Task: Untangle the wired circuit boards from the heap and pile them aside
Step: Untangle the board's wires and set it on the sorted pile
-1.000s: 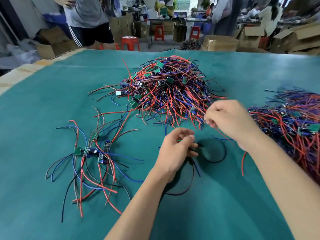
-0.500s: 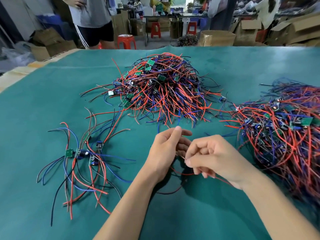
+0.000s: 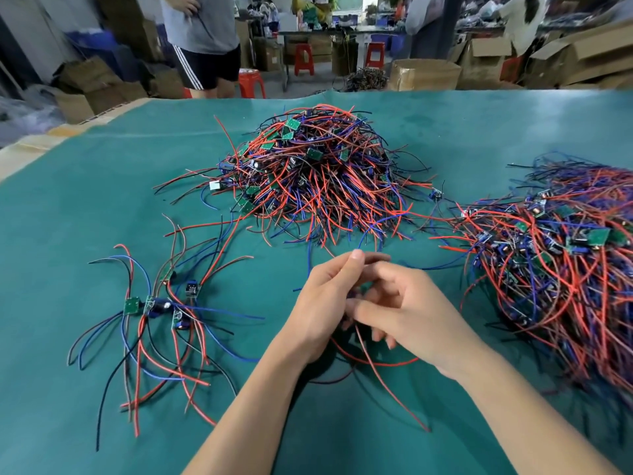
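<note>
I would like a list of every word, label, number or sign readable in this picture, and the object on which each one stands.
No text can be read anywhere in this view.
Green circuit boards in the central heap: any markings too small to read.
Boards in the small sorted pile: no legible print.
Boards in the right heap: blurred.
Cardboard boxes behind the table: no print can be made out.

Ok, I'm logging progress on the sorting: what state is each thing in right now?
Center heap: tangled, piled high.
Right heap: tangled mass.
Left pile: few boards, wires spread flat.
Left hand: holds wires.
Right hand: pinches wires.
Held wires: trail onto the cloth.
</note>
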